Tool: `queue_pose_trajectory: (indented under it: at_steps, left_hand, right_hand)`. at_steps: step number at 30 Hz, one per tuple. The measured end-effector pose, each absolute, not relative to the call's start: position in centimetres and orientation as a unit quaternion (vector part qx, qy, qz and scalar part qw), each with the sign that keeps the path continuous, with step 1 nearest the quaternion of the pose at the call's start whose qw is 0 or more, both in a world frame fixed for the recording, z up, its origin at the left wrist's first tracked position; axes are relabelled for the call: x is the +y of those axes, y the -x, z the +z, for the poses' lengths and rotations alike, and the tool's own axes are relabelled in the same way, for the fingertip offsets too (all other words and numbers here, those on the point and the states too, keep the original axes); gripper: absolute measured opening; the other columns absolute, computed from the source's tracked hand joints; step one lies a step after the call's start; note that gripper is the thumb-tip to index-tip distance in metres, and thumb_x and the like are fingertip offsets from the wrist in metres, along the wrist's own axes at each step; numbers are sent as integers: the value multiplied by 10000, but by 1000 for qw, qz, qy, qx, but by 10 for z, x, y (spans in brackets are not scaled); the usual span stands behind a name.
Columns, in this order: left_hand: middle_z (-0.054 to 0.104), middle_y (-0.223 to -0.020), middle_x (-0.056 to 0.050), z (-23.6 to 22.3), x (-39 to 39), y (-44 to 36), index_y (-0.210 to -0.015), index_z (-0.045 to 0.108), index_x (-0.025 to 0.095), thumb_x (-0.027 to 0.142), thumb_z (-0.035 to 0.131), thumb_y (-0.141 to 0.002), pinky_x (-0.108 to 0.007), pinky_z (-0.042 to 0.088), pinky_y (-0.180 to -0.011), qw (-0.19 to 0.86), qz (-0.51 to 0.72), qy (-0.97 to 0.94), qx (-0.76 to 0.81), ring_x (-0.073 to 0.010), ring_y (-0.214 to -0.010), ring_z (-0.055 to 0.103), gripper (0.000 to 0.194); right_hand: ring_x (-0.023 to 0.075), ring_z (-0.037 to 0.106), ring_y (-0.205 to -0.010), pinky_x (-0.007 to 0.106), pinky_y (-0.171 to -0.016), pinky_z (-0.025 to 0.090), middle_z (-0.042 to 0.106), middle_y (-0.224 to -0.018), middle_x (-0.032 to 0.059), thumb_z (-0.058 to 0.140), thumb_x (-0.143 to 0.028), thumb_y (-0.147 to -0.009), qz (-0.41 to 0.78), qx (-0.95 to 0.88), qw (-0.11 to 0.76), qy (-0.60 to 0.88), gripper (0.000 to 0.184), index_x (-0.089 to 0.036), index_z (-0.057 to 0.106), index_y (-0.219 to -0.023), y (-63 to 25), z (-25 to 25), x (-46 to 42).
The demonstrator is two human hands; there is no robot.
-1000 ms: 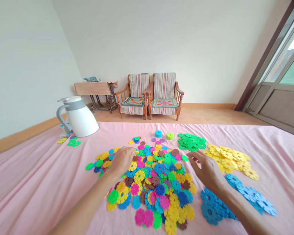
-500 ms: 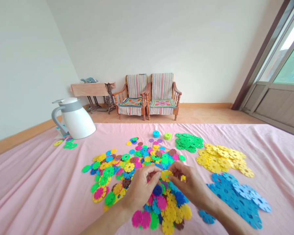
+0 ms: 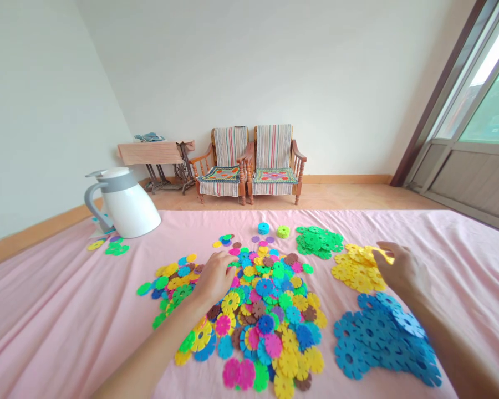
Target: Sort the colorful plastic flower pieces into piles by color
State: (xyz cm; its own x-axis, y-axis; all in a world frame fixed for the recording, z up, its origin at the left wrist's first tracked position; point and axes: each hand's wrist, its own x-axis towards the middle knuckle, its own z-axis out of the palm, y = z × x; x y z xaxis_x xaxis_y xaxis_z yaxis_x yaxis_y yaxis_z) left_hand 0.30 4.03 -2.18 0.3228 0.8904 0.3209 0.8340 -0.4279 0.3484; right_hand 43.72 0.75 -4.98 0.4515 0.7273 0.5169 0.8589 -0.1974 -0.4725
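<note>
My left hand (image 3: 217, 278) is over the left part of a mixed pile of flower-shaped plastic discs (image 3: 273, 344). Its fingers are curled together; whether a disc is between them is hidden. My right hand (image 3: 404, 272) is at the right side of a heap of yellow discs (image 3: 355, 270), thumb and fingers apart, with nothing seen in its grasp. Just nearer to me, beside the right forearm, lies a heap of blue discs (image 3: 385, 341). A heap of green discs (image 3: 319, 242) sits left of the yellow one.
A small blue stack (image 3: 263, 228) and a lime-green stack (image 3: 283, 231) stand behind the mixed pile. A white and grey jug (image 3: 131, 205) is at the left on the pink cloth (image 3: 87, 310), with a few discs (image 3: 117, 247) near it. Two wooden armchairs (image 3: 273, 149) stand beyond.
My hands, earlier together around a yellow disc above the mixed pile, have parted. The right moved to the yellow heap and opened; the left moved left over the mixed pile.
</note>
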Motion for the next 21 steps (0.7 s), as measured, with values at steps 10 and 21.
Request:
queue_pose_trajectory:
  at_steps: [10,21]
  left_hand:
    - [663,-985,-75,-23,75,-13,-1053,691,188,102,615,-652,-337,466,-895,96,193,-844,491,-242,-971,601,417]
    - [693,-1010,-70,-5,43,-18,-1065,650,162,245,601,-744,-288,524,-722,241,239,-807,483,-196,-839,645,335]
  right_hand:
    - [231,675,-752,342,-671,490,703,-834,82,453,-377,-803,-50,-581,373,722,292,-195,664,-890,-394,-40,5]
    - [203,663,-751,331,-689,508,689,-863,76,463,-290,-818,-8,-632,405,660,231,-185,654,-894,-356,-31,-1]
